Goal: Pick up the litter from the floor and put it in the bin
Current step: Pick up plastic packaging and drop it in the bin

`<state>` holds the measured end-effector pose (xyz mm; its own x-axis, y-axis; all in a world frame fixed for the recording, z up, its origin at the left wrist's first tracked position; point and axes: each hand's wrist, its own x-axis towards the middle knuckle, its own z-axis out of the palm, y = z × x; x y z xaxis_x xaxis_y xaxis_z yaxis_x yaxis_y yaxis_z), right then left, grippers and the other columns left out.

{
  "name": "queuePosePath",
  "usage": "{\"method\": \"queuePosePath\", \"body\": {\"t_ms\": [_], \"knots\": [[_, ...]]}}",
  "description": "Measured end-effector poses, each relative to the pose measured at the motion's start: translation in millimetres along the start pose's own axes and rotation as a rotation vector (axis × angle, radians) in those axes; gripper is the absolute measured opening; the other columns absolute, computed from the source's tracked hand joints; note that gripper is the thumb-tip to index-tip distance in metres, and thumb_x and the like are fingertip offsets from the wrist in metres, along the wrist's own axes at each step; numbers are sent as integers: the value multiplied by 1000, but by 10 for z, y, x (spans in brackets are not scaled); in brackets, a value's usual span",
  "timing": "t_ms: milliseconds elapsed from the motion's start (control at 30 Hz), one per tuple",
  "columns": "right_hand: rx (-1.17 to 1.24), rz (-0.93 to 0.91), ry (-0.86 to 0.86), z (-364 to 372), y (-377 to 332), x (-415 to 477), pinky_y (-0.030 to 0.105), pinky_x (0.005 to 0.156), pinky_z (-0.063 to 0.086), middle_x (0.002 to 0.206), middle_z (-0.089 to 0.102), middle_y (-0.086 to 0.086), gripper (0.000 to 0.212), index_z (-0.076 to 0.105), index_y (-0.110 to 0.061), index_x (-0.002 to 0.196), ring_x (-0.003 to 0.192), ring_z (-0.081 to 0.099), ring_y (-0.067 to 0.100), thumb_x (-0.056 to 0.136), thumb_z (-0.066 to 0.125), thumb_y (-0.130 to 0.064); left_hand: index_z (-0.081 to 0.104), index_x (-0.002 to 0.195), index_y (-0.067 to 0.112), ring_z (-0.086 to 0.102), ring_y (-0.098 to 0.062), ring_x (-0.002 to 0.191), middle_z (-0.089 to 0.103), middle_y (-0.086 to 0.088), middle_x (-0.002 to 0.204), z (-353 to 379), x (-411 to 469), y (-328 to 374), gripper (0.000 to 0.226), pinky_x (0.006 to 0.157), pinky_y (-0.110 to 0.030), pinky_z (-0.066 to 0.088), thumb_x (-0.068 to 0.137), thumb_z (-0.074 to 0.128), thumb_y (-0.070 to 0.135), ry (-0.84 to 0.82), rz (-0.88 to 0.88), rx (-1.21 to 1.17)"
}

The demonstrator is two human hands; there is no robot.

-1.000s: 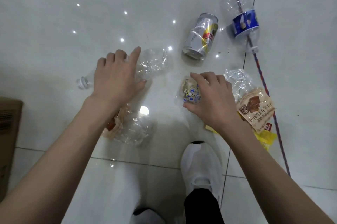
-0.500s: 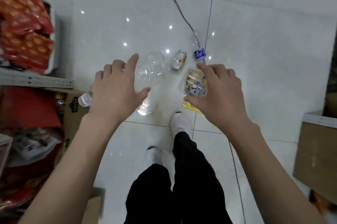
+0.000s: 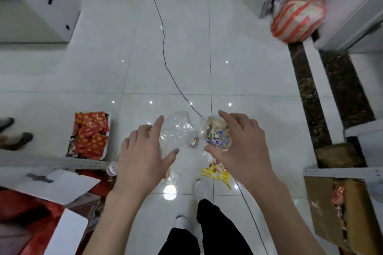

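My left hand (image 3: 145, 157) grips a crushed clear plastic bottle (image 3: 178, 130), whose capped neck (image 3: 112, 168) sticks out to the left below my wrist. My right hand (image 3: 240, 147) holds a small clear packet with blue print (image 3: 217, 136) between thumb and fingers. Both hands are raised well above the white tiled floor. Far below between them lies a silver can (image 3: 193, 142). A yellow wrapper (image 3: 217, 174) and a clear wrapper (image 3: 172, 177) lie on the floor near my white shoes (image 3: 202, 190). No bin is clearly in view.
A dark cable (image 3: 163, 47) runs across the floor. A tray of red packets (image 3: 91, 134) sits at left beside a shelf edge. Cardboard boxes (image 3: 339, 209) stand at right. A red-striped bag (image 3: 298, 18) lies at upper right. Another person's shoes (image 3: 14, 138) show at far left.
I have risen from a crouch to standing, lifting the bottle in my left hand and the packet in my right off the floor. The view now takes in much more of the room.
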<state>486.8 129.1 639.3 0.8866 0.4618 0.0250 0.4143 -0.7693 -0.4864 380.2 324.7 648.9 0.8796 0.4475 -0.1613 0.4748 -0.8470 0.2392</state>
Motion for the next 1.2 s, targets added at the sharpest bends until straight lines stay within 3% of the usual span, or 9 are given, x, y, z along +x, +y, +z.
{"method": "queuePosePath", "body": {"t_ms": [167,533,867,1067,1200], "knots": [[31,18,7,-563,-177,-171,38,100,36,127,54,-4,86,49,-30,142,116,49,25,67,83,-55,25,153,31,50,-25,123,52,-1,135,-528,-246,263,86,100,-40,39,81,59,65,82,27,-37],[-8,111,179,-963,-301,-999,43,95,42,126,57,1,88,51,-24,143,112,51,28,66,86,-52,18,152,34,46,-23,125,47,2,138,-735,-856,277,85,102,-37,34,84,58,65,128,152,-67],[5,438,221,-933,-503,-2604,46,105,39,133,51,1,90,44,-26,146,121,46,26,70,82,-55,22,152,31,47,-28,121,48,-4,136,-516,-1703,259,86,101,-41,35,82,60,63,-13,405,-69],[-17,653,369,-1049,-465,-3790,45,103,39,132,52,3,89,46,-24,145,121,45,27,69,83,-55,24,151,32,47,-28,121,49,-4,135,-315,-2452,673,86,100,-40,35,82,61,65,-129,666,-44],[14,824,454,-1156,-378,-4722,41,106,37,135,48,-2,88,43,-32,146,124,40,21,71,81,-56,24,151,31,50,-29,119,51,-5,133,-130,-3034,1084,86,100,-42,37,81,62,64,-166,845,-10]]}}
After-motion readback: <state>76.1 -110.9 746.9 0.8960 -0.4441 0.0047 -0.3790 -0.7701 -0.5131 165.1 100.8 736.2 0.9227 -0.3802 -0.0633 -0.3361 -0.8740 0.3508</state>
